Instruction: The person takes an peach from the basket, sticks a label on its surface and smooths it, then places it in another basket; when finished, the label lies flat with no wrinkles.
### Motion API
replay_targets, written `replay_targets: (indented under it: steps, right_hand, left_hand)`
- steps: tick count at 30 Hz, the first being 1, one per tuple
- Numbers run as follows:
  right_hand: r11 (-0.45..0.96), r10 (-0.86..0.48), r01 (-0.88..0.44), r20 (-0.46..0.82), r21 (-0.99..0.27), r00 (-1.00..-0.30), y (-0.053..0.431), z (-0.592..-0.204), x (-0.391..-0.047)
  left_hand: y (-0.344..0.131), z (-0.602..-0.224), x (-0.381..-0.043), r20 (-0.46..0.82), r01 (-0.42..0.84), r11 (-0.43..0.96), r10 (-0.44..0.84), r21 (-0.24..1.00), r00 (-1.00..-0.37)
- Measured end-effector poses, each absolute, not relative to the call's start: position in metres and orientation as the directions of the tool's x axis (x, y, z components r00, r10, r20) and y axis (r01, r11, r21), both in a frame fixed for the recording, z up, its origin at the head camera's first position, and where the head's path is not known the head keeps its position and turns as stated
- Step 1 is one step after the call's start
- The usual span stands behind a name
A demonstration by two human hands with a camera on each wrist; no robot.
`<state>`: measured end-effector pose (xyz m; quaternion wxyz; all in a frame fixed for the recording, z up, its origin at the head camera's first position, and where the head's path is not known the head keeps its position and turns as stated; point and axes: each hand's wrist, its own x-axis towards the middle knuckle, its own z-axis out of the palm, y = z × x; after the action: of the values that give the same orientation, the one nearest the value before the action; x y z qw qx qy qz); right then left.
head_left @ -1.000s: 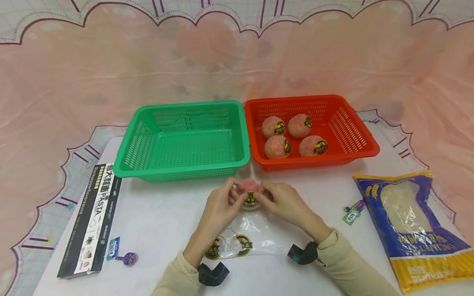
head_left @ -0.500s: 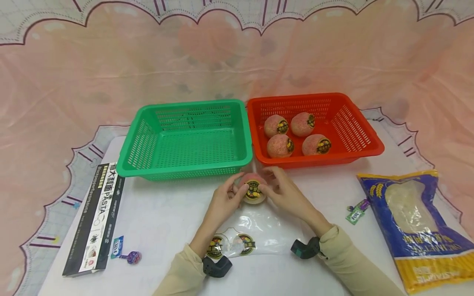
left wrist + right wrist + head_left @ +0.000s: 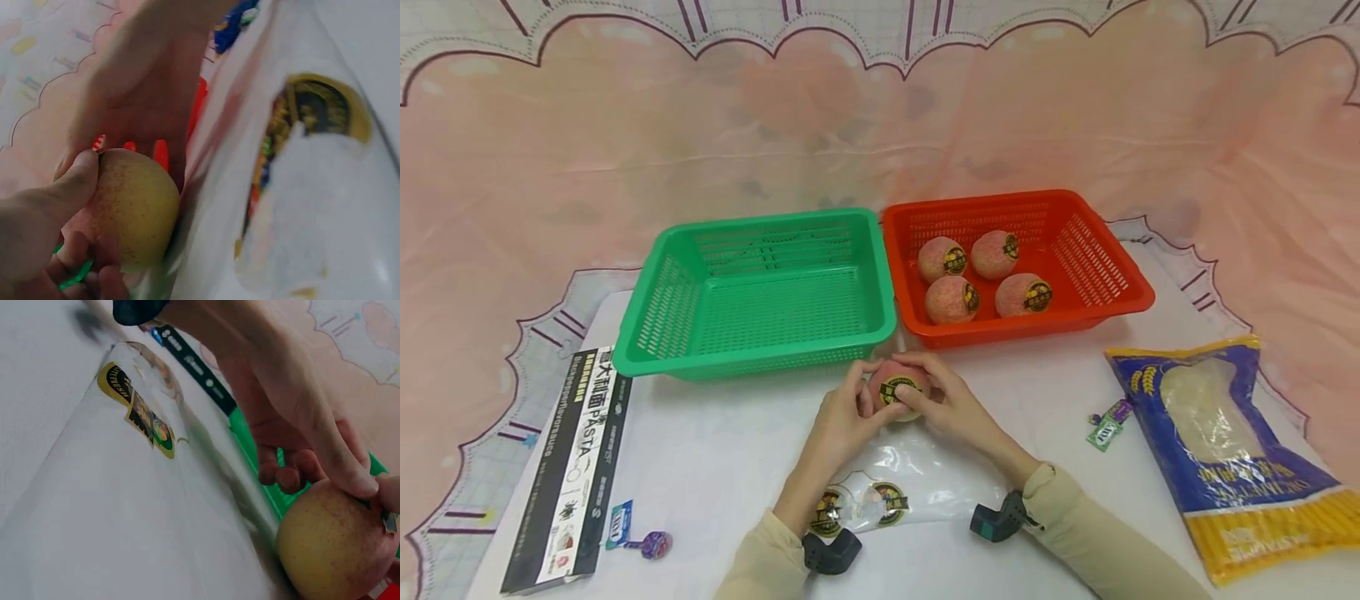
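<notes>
A pink and yellow peach (image 3: 883,377) sits between both hands just above a clear plastic sheet (image 3: 925,479), a round black and gold sticker (image 3: 895,387) on its upper side. My left hand (image 3: 844,417) grips the peach from the left, thumb on its surface. From the right, my right hand (image 3: 958,410) holds it, its thumb over the lower part of the sticker. Bare yellow skin of the peach (image 3: 140,206) shows in the left wrist view. In the right wrist view, a thumb tip of the left hand (image 3: 300,419) touches the peach (image 3: 331,544) beside the sticker edge.
Behind the hands stand a green basket (image 3: 752,358) and a red basket (image 3: 1022,327) holding several stickered peaches (image 3: 951,300). A pasta box (image 3: 561,475) and lollipop (image 3: 656,545) lie left. A blue and yellow pasta bag (image 3: 1225,467) and small sweets (image 3: 1105,432) lie right.
The thumbs have shifted from the sticker's sides to over its lower part, closer together. Both hands still hold the peach in about the same place. The head view has shifted slightly.
</notes>
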<state>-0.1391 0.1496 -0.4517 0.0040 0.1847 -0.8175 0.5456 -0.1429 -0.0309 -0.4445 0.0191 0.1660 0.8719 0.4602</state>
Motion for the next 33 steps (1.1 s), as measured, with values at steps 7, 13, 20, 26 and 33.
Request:
replay_targets:
  steps: [7, 13, 20, 26, 33]
  right_hand:
    - [0.215, -0.311, -0.293, 0.219, -0.932, -0.925, 0.147, -0.442, -0.135]
    - [0.135, -0.311, -0.299, 0.246, -0.945, -0.918, 0.147, -0.454, -0.139]
    - [0.113, -0.328, -0.270, 0.220, -0.956, -0.919, 0.149, -0.459, -0.138]
    - [0.167, -0.326, -0.218, 0.155, -0.961, -0.932, 0.151, -0.445, -0.134]
    - [0.240, -0.420, -0.180, 0.065, -0.954, -0.905, 0.162, -0.439, -0.140]
  left_hand:
    - [-0.034, -0.429, -0.141, -0.035, 0.054, 0.253, 0.336, 0.966, -0.941]
    - [-0.039, -0.445, -0.150, -0.083, -0.045, 0.109, 0.379, 0.993, -0.922]
    - [-0.042, -0.461, -0.154, -0.064, -0.031, 0.106, 0.322, 0.994, -0.944]
    - [-0.041, -0.459, -0.153, -0.035, 0.033, 0.191, 0.340, 0.981, -0.940]
    - [-0.042, -0.461, -0.160, -0.065, -0.021, 0.120, 0.369, 0.993, -0.927]
